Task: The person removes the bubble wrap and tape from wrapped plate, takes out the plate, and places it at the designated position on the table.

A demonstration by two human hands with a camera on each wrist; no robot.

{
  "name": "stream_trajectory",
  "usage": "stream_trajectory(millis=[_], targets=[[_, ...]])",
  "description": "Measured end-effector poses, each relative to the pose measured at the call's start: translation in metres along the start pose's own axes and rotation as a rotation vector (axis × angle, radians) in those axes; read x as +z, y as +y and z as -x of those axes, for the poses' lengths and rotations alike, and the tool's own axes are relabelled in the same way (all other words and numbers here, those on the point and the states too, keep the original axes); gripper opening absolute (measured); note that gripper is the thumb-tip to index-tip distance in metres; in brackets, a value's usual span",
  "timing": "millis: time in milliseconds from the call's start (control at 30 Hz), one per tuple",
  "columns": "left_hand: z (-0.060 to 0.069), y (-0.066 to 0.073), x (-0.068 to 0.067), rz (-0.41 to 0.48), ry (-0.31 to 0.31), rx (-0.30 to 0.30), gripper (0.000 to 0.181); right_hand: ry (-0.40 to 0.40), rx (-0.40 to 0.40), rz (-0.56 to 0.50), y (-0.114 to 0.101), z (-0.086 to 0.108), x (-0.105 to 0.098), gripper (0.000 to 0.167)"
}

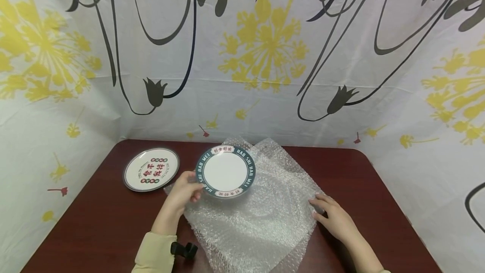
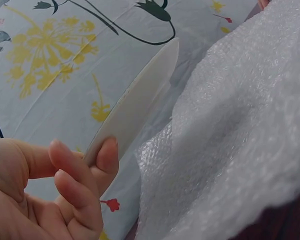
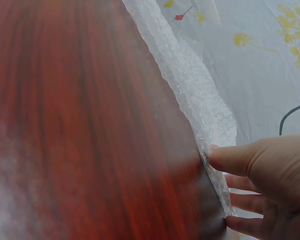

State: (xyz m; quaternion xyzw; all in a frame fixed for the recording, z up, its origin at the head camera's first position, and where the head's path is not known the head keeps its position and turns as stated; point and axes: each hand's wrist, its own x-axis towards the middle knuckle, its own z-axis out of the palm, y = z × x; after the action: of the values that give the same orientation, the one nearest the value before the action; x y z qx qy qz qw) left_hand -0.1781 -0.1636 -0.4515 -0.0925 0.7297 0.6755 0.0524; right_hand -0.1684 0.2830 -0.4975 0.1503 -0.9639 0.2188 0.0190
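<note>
A round plate (image 1: pixel 225 172) with a white centre and a teal lettered rim is held above the bubble wrap (image 1: pixel 257 222). My left hand (image 1: pixel 185 188) pinches the plate's left edge between thumb and fingers. Seen from the left wrist, the plate (image 2: pixel 140 100) stands nearly edge-on, its pale underside showing, in the left hand's (image 2: pixel 65 195) grip. At the wrap's right edge rests my right hand (image 1: pixel 335 218), thumb and fingers apart. In the right wrist view the fingertips of the right hand (image 3: pixel 270 185) touch the edge of the bubble wrap (image 3: pixel 190 100).
A second plate (image 1: pixel 151 169), white with red lettering, lies at the table's back left. The dark red-brown table (image 1: pixel 91 222) meets a patterned cloth backdrop (image 1: pixel 242 108) behind. A black strap (image 1: pixel 183 250) is on the left wrist.
</note>
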Motion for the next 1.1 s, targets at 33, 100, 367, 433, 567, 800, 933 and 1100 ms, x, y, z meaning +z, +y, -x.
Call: stream_trajectory(millis=[33, 100, 367, 433, 567, 800, 933, 1100], targets=[[0.0, 0.0, -0.001, 0.002, 0.005, -0.004, 0.049, -0.001, 0.0, 0.001, 0.0, 0.0, 0.0, 0.041], [0.0, 0.0, -0.002, 0.006, 0.016, -0.008, 0.049, -0.002, -0.004, 0.004, 0.0, 0.0, 0.0, 0.041], [-0.001, -0.001, -0.011, 0.003, 0.045, -0.01, 0.048, 0.004, -0.014, 0.006, 0.0, 0.0, 0.0, 0.04], [-0.001, -0.001, -0.014, 0.0, 0.049, -0.014, 0.05, 0.005, -0.014, 0.005, 0.001, 0.0, 0.0, 0.04], [0.001, 0.0, -0.019, 0.001, 0.05, -0.026, 0.052, 0.007, -0.013, 0.002, 0.001, -0.001, 0.001, 0.04], [0.003, 0.003, -0.026, 0.016, 0.081, -0.036, 0.053, 0.001, -0.012, 0.002, 0.002, 0.0, 0.001, 0.041], [0.004, 0.004, -0.032, 0.041, 0.104, -0.046, 0.052, 0.005, -0.019, 0.002, 0.002, 0.0, 0.001, 0.04], [0.004, 0.004, -0.039, 0.044, 0.127, -0.057, 0.051, 0.007, -0.023, -0.001, 0.002, 0.0, 0.0, 0.04]])
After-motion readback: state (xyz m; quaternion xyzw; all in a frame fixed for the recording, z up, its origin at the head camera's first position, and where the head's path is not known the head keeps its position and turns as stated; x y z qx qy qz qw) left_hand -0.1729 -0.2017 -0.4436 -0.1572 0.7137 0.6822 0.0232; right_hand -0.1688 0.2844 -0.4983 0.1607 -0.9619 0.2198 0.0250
